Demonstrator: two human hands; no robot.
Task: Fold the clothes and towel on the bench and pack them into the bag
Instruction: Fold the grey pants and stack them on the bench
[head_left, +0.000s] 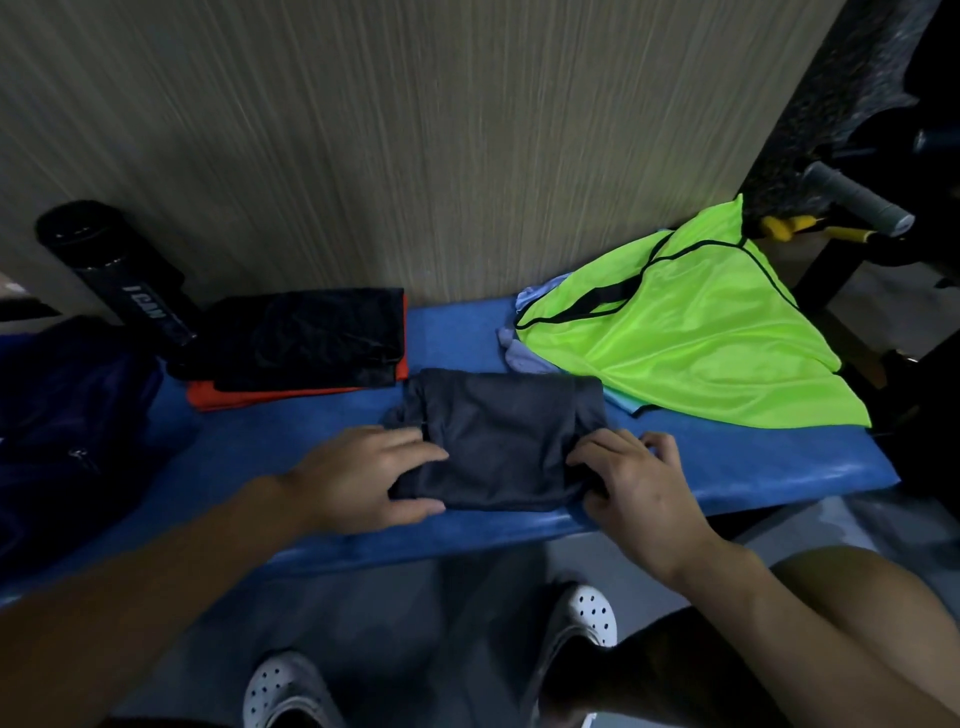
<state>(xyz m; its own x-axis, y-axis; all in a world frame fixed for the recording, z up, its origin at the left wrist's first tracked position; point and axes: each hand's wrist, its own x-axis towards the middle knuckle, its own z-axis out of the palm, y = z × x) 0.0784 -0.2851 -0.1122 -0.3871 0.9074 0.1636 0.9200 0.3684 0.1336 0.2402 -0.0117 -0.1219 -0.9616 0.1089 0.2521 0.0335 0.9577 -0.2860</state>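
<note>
Grey garment (498, 441), folded to a rectangle, lies mid-worktop (779, 462), close to the front edge. At far left sits a dark bag (67, 415), too dim to tell whether it is open or what it holds. Beside it is a folded black-and-orange stack (311, 343). Your left hand (363, 478) lies flat, fingers straight, on the garment's left end. Your right hand (639, 488) pinches its right end. At right, an unfolded neon vest (675, 322) covers a pale blue cloth (524, 353). Lifted unevenly, the fold will likely fall open or slip off the edge.
</note>
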